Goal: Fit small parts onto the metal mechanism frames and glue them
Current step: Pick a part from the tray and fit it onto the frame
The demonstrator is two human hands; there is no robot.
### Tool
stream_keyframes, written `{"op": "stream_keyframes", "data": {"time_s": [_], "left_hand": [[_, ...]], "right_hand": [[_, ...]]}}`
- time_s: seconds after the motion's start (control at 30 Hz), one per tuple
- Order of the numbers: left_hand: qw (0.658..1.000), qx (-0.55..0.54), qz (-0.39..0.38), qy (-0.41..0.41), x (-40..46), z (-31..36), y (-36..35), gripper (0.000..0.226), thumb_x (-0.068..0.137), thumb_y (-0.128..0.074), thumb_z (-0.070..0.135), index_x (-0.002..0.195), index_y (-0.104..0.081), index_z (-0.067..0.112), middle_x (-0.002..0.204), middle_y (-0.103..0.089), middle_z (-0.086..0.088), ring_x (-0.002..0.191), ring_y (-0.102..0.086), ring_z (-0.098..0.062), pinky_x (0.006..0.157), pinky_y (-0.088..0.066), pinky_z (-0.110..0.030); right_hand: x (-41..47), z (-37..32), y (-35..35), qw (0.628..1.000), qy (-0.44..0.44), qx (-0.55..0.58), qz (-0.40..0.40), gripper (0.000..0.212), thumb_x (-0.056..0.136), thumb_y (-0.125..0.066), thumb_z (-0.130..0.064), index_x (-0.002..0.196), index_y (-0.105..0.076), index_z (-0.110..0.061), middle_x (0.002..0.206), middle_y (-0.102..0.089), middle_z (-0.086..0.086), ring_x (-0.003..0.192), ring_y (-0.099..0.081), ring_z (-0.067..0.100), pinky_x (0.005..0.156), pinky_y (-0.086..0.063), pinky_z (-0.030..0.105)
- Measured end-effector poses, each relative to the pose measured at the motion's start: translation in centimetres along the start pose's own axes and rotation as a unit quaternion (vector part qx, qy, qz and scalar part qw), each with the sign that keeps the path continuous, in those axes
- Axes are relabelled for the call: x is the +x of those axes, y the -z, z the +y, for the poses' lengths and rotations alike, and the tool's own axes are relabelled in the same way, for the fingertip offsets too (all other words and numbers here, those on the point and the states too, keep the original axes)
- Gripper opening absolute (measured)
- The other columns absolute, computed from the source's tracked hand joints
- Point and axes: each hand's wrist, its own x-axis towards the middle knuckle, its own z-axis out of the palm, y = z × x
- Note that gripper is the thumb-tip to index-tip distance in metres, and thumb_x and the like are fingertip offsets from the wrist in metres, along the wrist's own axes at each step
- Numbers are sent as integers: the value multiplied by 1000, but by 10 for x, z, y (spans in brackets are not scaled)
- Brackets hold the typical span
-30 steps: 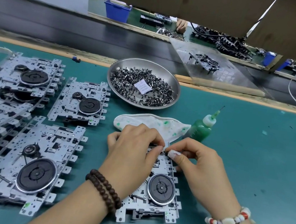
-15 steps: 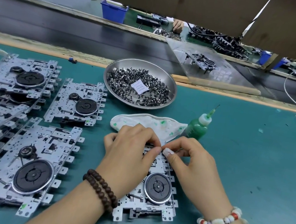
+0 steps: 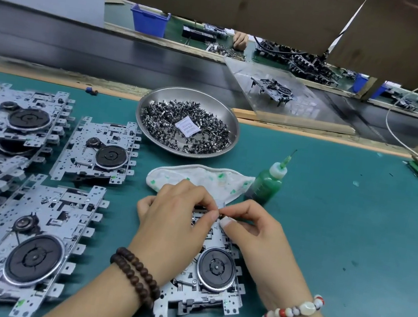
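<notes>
a metal frame (image 3: 208, 286) with a round black wheel lies flat on the green table (image 3: 326, 227), near the front edge, under both hands. the left hand (image 3: 175, 223) curls over the frame's far end, its fingertips bent down onto the metal. the right hand (image 3: 254, 233) has thumb and forefinger pinched together right beside the left fingertips, gripping a tiny dark part (image 3: 220, 214) (too small to make out more). the two hands almost touch over the frame's far edge.

just beyond the hands lies a white cloth (image 3: 205, 177) spotted with green, and at its right end stands a green glue bottle (image 3: 268, 183) with a needle tip, tilted. farther back sits a round steel bowl (image 3: 156, 103) full of small dark parts with a white paper slip on top.

to the left lie more frames: one large and near (image 3: 19, 239), one smaller behind it (image 3: 100, 150), and a stack (image 3: 16, 117) at the far left.
</notes>
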Motion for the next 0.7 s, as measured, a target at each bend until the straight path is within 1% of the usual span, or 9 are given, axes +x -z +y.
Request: {"op": "stream_keyframes", "data": {"time_s": [0.07, 0.17, 0.23, 0.33, 0.4, 0.5, 0.57, 0.63, 0.7], "left_hand": [[1000, 0, 5, -3, -1, 0, 0, 15, 87, -52, 40, 72, -48, 39, 88, -48, 21, 92, -34, 5, 75, -14, -23], [1000, 0, 9, -6, -1, 0, -1, 13, 87, -52, 39, 74, -48, 39, 89, -49, 20, 92, -36, 5, 75, -15, -24], [1000, 3, 14, -14, -2, 1, -1, 13, 87, -51, 39, 74, -47, 40, 89, -49, 19, 93, -37, 4, 76, -15, -23], [999, 9, 24, -31, -5, 2, -2, 17, 86, -52, 37, 74, -46, 48, 90, -49, 20, 92, -37, 6, 76, -15, -24], [999, 9, 25, -44, -7, 3, -1, 16, 86, -54, 36, 78, -51, 50, 90, -50, 20, 91, -37, 6, 75, -15, -23], [997, 22, 21, -68, -9, 3, -1, 11, 84, -59, 31, 84, -60, 42, 87, -49, 20, 87, -38, 4, 74, -16, -24], [996, 34, 15, -77, -9, 2, 0, 10, 83, -59, 30, 86, -62, 40, 87, -48, 20, 87, -39, 3, 75, -16, -25], [996, 42, 9, -80, -10, 1, 0, 10, 84, -55, 32, 87, -60, 40, 88, -47, 20, 87, -39, 2, 76, -17, -25], [995, 50, 2, -83, -11, 1, 1, 9, 84, -52, 36, 87, -59, 40, 89, -46, 20, 88, -39, 2, 78, -16, -25]], "right_hand": [[0, 0, -1, 1000, -8, 17, 7, 19, 82, -62, 2, 74, -65, -15, 71, -66, -3, 66, -55, 9, 61, -46, 15], [0, -2, -3, 999, -15, 32, 14, 19, 82, -60, 4, 76, -65, -13, 62, -62, -9, 59, -51, 6, 56, -43, 12], [0, -3, -4, 999, -19, 33, 19, 20, 82, -59, 5, 75, -64, -13, 60, -60, -10, 58, -49, 7, 54, -42, 12], [0, -3, -6, 999, -23, 35, 30, 21, 81, -58, 6, 76, -63, -13, 66, -58, -3, 61, -45, 10, 52, -39, 13], [0, -3, -9, 998, -21, 40, 41, 20, 81, -57, 8, 78, -61, -12, 69, -57, 0, 61, -45, 10, 52, -39, 13], [1, -2, -11, 998, -19, 41, 54, 21, 81, -56, 8, 79, -58, -13, 73, -57, -2, 57, -48, 5, 56, -42, 11], [1, -1, -11, 997, -24, 47, 55, 22, 81, -57, 8, 79, -57, -14, 74, -57, -2, 57, -49, 2, 57, -43, 10], [1, -2, -11, 997, -30, 51, 53, 23, 81, -56, 9, 79, -56, -15, 77, -57, -1, 62, -51, 4, 59, -44, 11], [2, -3, -10, 997, -41, 49, 43, 24, 82, -55, 9, 80, -56, -15, 83, -57, 2, 72, -52, 8, 63, -45, 12]]}}
